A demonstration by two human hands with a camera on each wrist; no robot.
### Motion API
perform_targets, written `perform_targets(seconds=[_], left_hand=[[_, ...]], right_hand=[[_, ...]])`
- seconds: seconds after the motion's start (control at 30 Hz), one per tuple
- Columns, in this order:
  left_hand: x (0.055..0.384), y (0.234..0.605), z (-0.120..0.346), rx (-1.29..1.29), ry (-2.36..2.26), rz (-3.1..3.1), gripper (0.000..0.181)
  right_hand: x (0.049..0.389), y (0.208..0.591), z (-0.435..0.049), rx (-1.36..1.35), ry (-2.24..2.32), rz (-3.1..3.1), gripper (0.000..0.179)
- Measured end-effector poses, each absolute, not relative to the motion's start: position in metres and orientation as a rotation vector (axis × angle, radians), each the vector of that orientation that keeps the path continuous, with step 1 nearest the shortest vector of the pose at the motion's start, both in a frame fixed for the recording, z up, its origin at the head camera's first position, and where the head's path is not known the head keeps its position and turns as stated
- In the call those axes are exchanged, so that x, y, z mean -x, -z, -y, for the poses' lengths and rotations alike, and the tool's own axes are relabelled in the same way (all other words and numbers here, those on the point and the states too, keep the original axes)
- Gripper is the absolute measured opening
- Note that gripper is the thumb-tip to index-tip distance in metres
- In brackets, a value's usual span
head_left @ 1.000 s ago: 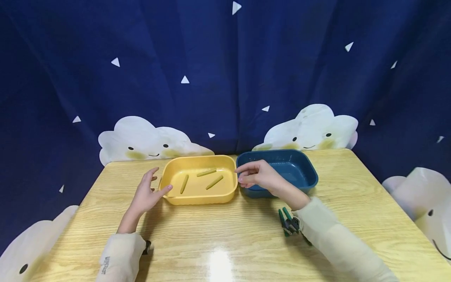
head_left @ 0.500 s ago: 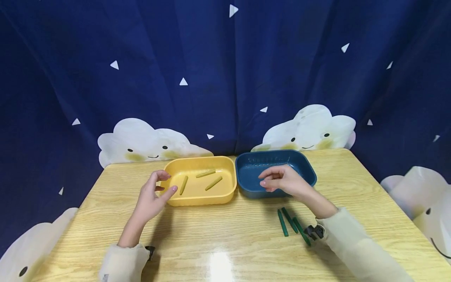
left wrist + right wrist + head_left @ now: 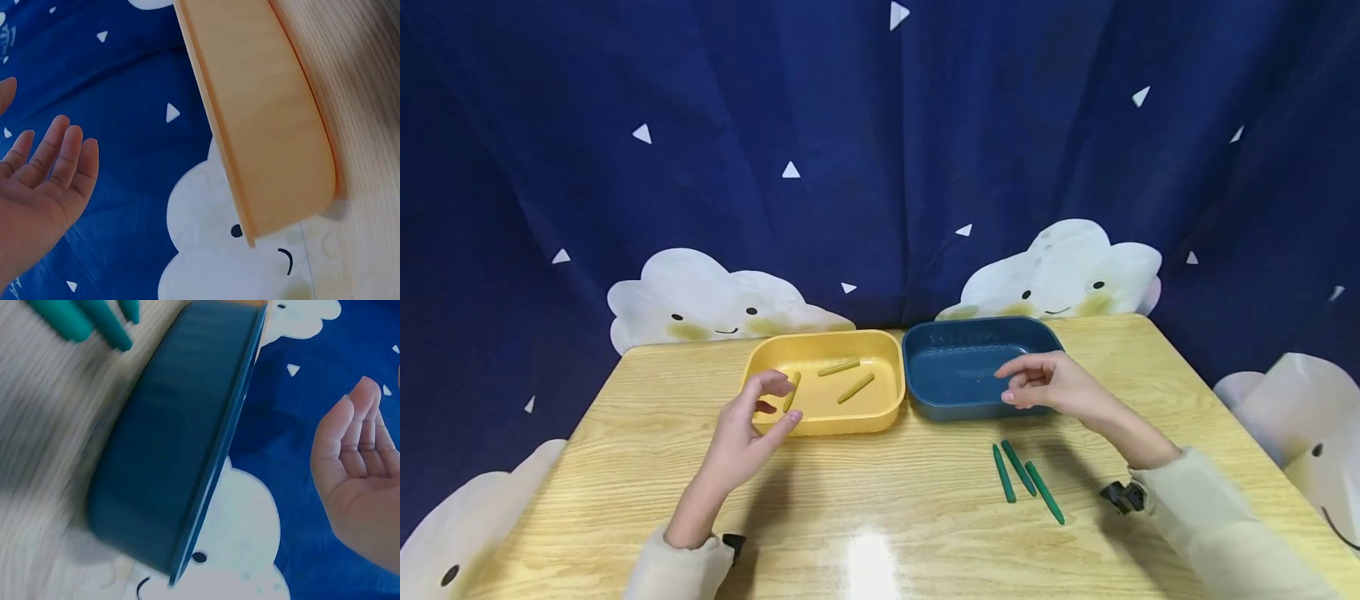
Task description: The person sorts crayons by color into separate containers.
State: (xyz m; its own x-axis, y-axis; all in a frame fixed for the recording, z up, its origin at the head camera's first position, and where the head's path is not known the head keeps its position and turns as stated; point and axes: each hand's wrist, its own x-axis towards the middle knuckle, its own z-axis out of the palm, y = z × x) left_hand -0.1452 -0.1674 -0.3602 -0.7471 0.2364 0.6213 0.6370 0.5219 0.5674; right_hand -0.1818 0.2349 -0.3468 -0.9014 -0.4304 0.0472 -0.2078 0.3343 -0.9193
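Observation:
My left hand (image 3: 747, 437) hovers at the front left of the yellow bin (image 3: 820, 425), fingers spread and nothing between them. Three yellow crayons lie in that bin: a left crayon (image 3: 792, 392), a back crayon (image 3: 838, 367) and a right crayon (image 3: 856, 388). Over the right front rim of the blue bin (image 3: 970, 411) is my right hand (image 3: 1060, 387), its fingers loosely bent and holding nothing. Three green crayons (image 3: 1018, 468) rest on the table in front of the blue bin. Each wrist view shows the bare palm, with the left hand (image 3: 47, 187) and right hand (image 3: 365, 475) beside a bin wall.
The two bins stand side by side at the back of the wooden table (image 3: 820, 517). A dark blue curtain (image 3: 850, 150) with white clouds hangs behind the table's back edge. A small black device (image 3: 1125, 497) sits at the right wrist.
My right hand has moved right, from the gap between the bins to the blue bin's right front, uncovering the green crayons. My left hand has shifted right and slightly nearer.

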Motion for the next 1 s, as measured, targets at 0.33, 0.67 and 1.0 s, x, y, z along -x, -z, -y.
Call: perform_targets(seconds=[0.33,0.67,1.0], left_hand=[[0.139,0.363,0.156,0.860,1.126,2.274,0.044],[0.131,0.360,0.140,0.923,1.112,2.292,0.039],[0.132,0.365,0.130,0.948,1.186,2.346,0.041]], right_hand=[[0.181,0.362,-0.268,0.495,1.578,-2.578,0.044],[0.190,0.378,-0.291,0.304,1.368,-2.857,0.067],[0.199,0.391,-0.308,0.222,1.291,-2.797,0.098]])
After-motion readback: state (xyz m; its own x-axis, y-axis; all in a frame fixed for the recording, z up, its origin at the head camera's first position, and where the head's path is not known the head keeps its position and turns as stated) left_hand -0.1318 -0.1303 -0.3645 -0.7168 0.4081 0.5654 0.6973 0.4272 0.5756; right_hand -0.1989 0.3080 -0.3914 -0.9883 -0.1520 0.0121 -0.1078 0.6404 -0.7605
